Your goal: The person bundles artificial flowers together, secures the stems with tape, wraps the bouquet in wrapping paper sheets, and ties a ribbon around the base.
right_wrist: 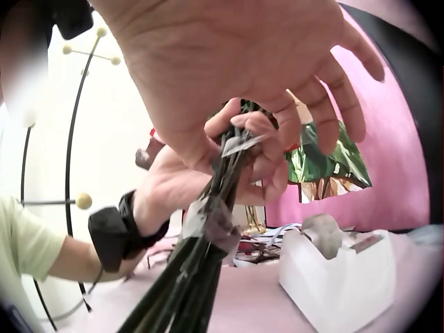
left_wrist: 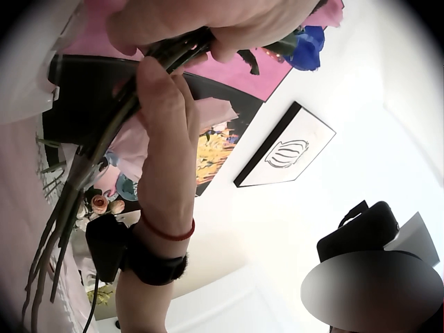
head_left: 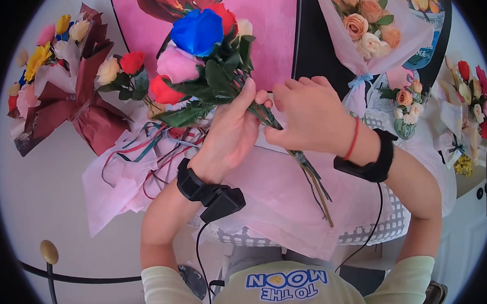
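Note:
A bouquet of fabric-looking roses, with a blue rose (head_left: 196,32), a pink rose (head_left: 178,64) and red ones, is held tilted over the table. Its dark stems (head_left: 313,178) run down to the right. My left hand (head_left: 233,133) grips the stems just below the leaves. Lower down, my right hand (head_left: 312,114) has its thumb and forefinger on either side of the stems, while its other fingers are spread. Clear tape (right_wrist: 216,220) wraps the stems below the hands, and a small strip of tape (right_wrist: 243,144) sticks out near the left fingers.
A white tape dispenser (right_wrist: 340,277) stands on the pink-covered table. Loose ribbons (head_left: 147,146) lie to the left, near a maroon-wrapped bouquet (head_left: 81,101). On the right are a peach rose bouquet (head_left: 359,65) and a small glass vase (head_left: 405,128) of roses.

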`<state>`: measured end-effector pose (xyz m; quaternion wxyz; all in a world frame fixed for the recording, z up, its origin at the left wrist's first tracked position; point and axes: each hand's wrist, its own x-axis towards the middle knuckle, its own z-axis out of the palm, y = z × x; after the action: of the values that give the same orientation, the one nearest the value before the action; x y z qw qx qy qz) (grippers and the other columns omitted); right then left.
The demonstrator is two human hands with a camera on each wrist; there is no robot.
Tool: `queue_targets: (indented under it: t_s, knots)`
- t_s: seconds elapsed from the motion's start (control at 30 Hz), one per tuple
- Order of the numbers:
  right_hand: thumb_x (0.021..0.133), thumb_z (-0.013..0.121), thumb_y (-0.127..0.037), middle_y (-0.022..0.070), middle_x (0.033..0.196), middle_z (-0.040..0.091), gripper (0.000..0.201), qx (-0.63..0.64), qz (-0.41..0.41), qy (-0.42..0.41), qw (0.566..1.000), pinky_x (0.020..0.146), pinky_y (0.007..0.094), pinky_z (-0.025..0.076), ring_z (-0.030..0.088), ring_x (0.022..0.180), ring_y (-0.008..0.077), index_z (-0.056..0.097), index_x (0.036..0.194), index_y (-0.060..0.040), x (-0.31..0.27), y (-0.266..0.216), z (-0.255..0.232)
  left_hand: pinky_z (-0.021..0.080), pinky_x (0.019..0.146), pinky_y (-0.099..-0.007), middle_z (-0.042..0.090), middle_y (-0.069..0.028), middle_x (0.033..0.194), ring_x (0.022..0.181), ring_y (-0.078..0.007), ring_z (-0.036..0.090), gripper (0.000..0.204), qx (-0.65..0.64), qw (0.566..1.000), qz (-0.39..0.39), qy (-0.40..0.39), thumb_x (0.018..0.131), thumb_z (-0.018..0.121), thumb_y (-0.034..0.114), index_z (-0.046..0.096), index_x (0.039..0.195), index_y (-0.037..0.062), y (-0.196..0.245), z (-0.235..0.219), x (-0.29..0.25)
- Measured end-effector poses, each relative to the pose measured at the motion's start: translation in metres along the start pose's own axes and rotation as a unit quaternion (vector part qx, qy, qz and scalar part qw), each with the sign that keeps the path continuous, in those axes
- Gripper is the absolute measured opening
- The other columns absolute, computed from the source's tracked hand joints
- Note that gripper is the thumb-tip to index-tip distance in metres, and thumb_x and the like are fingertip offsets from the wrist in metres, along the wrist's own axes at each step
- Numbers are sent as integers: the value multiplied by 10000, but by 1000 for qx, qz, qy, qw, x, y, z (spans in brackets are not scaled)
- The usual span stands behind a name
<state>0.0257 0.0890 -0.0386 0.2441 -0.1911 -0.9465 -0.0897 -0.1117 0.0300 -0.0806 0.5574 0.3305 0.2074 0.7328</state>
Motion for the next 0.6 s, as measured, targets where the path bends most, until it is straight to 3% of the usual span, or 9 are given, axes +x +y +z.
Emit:
queue_targets:
  t_s: [0.03,0.1,0.13,0.2,0.23,0.3,0.6]
  knots:
    - [636,594,-346,102,736,578,349,-1,-1,3,1000,667,317,425,566,700,255,547,769,-27,0,6,-4,370,740,-280,481,2,784,787,-120,459,154,2,1000,2,-2,859,530,254,483,890,111,2,2,-1]
    - [748,591,-315,61,736,564,295,236,31,-153,959,696,273,400,542,701,167,535,774,-27,3,23,-12,370,739,-281,474,5,782,786,-121,458,142,-5,1000,3,8,857,532,250,483,884,119,5,6,-6]
    - [748,591,-315,61,736,564,295,235,29,-152,960,696,273,400,542,701,167,535,774,-27,2,29,-12,370,739,-281,474,5,782,786,-121,458,142,-5,1000,5,7,857,532,250,483,884,119,6,7,-6]
    - [825,560,-239,9,749,541,219,506,53,-225,831,710,244,384,493,726,91,530,788,-25,-1,39,-8,369,734,-288,469,4,776,791,-128,454,155,-5,999,14,-49,861,521,265,477,877,117,5,9,-6]
    - [825,560,-239,9,749,541,219,504,53,-223,832,710,244,384,493,726,91,530,788,-25,-3,43,-6,369,734,-288,469,4,776,791,-128,454,155,-5,999,14,-52,861,521,265,477,877,117,5,12,-8]
    - [830,553,-183,-19,783,532,161,566,2,-246,787,708,232,384,466,752,58,534,801,-26,-6,49,-3,368,728,-296,456,3,769,796,-137,444,173,-6,997,-8,-75,866,507,285,472,865,116,5,20,-12]
    - [797,597,-151,-21,712,541,150,484,-67,-283,825,607,196,391,485,651,50,548,769,-12,-2,57,-25,322,803,-303,397,16,761,813,-147,409,203,18,993,-30,-110,893,440,309,451,925,109,2,28,-16]
